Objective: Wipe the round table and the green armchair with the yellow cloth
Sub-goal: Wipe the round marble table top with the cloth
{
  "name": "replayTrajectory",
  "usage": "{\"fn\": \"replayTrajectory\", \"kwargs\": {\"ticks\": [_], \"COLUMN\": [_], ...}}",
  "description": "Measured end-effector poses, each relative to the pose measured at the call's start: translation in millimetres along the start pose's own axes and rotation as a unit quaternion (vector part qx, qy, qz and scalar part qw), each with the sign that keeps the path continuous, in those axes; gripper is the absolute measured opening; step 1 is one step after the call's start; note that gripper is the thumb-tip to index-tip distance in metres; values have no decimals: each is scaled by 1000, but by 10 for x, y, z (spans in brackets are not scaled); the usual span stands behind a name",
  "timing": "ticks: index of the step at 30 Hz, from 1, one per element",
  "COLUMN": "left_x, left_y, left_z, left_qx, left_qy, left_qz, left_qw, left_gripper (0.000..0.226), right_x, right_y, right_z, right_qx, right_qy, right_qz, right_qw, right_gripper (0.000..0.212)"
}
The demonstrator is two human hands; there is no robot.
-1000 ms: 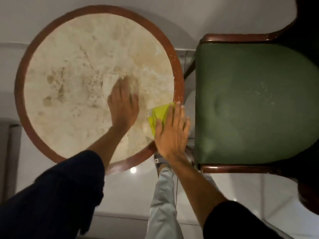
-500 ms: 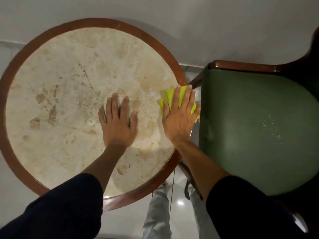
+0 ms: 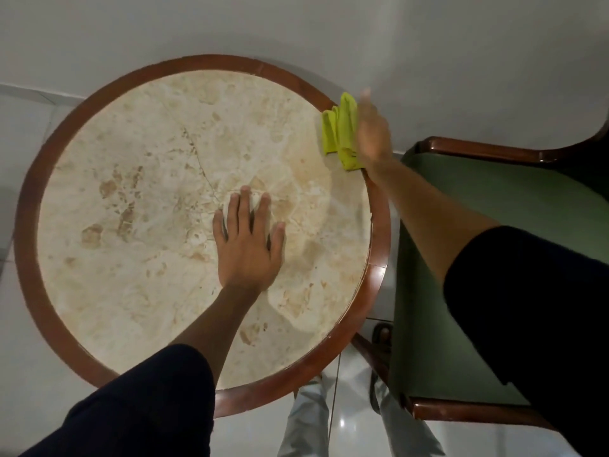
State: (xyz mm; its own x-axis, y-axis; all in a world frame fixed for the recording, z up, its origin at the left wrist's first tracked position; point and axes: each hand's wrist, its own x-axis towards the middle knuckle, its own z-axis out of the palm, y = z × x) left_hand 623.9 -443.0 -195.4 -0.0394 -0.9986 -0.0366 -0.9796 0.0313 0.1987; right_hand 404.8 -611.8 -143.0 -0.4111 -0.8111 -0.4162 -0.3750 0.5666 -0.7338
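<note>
The round table (image 3: 29,225) has a beige marble top inside a brown wooden rim and fills the left and middle of the view. My left hand (image 3: 247,245) lies flat on the marble near its centre, fingers spread, holding nothing. The yellow cloth (image 3: 339,133) is bunched at the table's far right rim. My right hand (image 3: 372,133), blurred by motion, presses on the cloth there. The green armchair (image 3: 438,324) with its dark wooden frame stands right of the table, partly hidden by my right arm and dark sleeve.
A pale wall (image 3: 296,28) rises just behind the table and chair. White glossy floor tiles (image 3: 19,133) show at the left and below. My light trouser legs (image 3: 306,420) stand in the narrow gap between table and armchair.
My right hand has swept the yellow cloth along the right rim, from the near right edge to the far right edge. My left hand has stayed flat near the centre. The view has shifted.
</note>
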Motion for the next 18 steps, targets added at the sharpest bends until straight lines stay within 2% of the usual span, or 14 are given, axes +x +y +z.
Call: {"fn": "replayTrajectory", "kwargs": {"ticks": [1,2,4,7,10,12,14,17,18], "left_x": [-2,3,1,25,22,-42,-180,-456,-553], "left_y": [1,1,7,29,101,211,383,688,801], "left_z": [-10,-23,-64,-139,-262,-376,-482,-568,-587], "left_qx": [1,-1,-15,-45,-77,-90,-120,-232,-275], "left_qy": [-2,-4,-10,-32,-76,-70,-30,-7,-16], "left_qz": [2,2,1,-1,-24,-23,13,42,33], "left_qw": [1000,1000,1000,998,994,993,992,972,961], "left_gripper": [57,57,56,55,54,50,44,39,38], "right_x": [1,-14,-48,-38,-155,-358,-677,-1219,-1407], "right_y": [5,39,184,318,355,450,587,859,944], "right_z": [-94,-174,-293,-381,-469,-537,-624,-783,-854], "right_qx": [58,62,13,-23,-28,6,25,136,179], "right_qy": [-11,-16,-17,-33,-40,-35,-26,-41,-56], "right_qz": [28,30,31,69,104,125,145,174,173], "right_qw": [998,997,999,997,993,992,989,974,967], "right_gripper": [65,60,52,80,86,83,72,23,16]}}
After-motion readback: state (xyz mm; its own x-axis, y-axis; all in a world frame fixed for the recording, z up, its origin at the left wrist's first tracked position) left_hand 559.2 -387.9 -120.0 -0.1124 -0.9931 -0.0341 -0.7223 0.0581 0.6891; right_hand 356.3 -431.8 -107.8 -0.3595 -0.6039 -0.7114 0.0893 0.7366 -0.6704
